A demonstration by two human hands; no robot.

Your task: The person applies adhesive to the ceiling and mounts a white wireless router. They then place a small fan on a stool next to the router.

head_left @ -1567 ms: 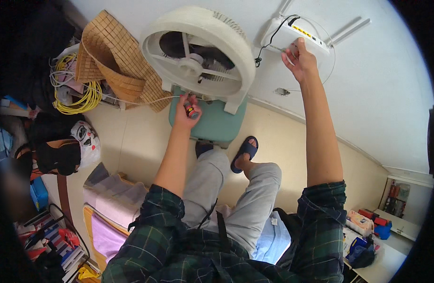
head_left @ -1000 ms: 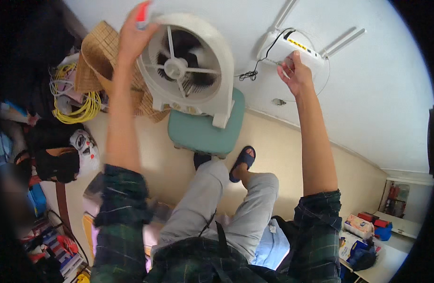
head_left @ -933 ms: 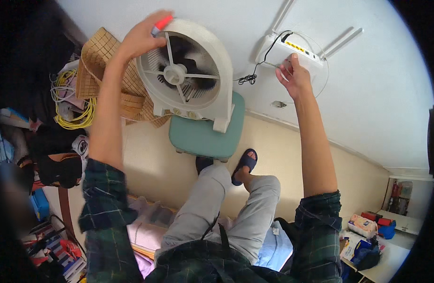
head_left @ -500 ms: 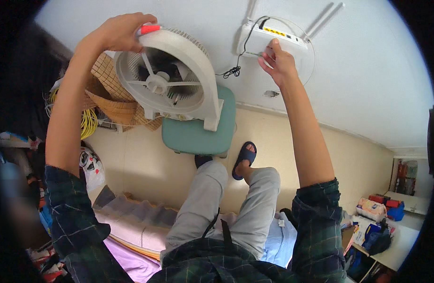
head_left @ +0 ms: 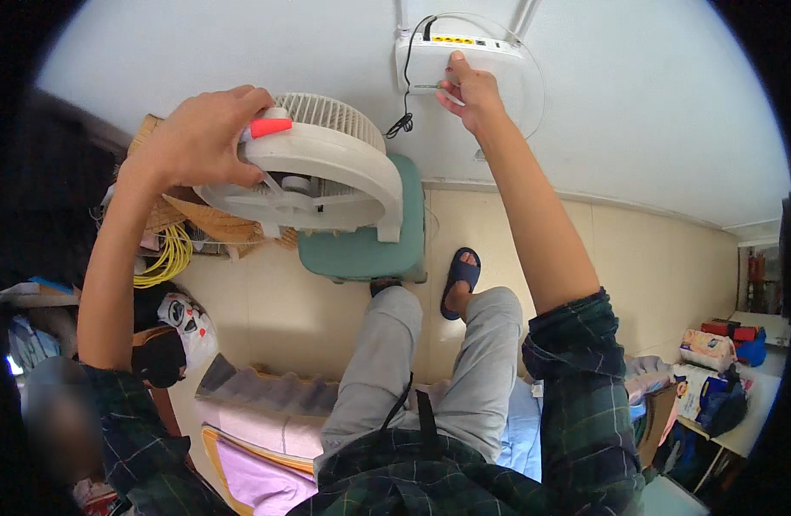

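Observation:
My left hand [head_left: 202, 138] is closed over the top rim of a white box fan [head_left: 327, 163], thumb on the near side. A white piece with a red-orange end [head_left: 271, 127], perhaps a marker, lies along its fingers. The fan leans forward on a green stool [head_left: 365, 256]. At the wall, my right hand [head_left: 475, 93] has its thumb on the face of a white router [head_left: 490, 64] with yellow ports; its other fingers curl at the lower edge. A thin greenish strip [head_left: 426, 86] shows beside those fingertips; I cannot tell what it is.
A bundled black cord [head_left: 401, 125] hangs from the router. Woven matting [head_left: 211, 215] and a coil of yellow cable [head_left: 168, 258] lie left of the stool. Folded cloth [head_left: 266, 469] is behind my legs. A white shelf [head_left: 761, 391] with packages stands at right.
The fan has tipped forward under my left hand, showing more of its slatted rear. My view has shifted, so the router appears higher and further left. My right hand stays at the router.

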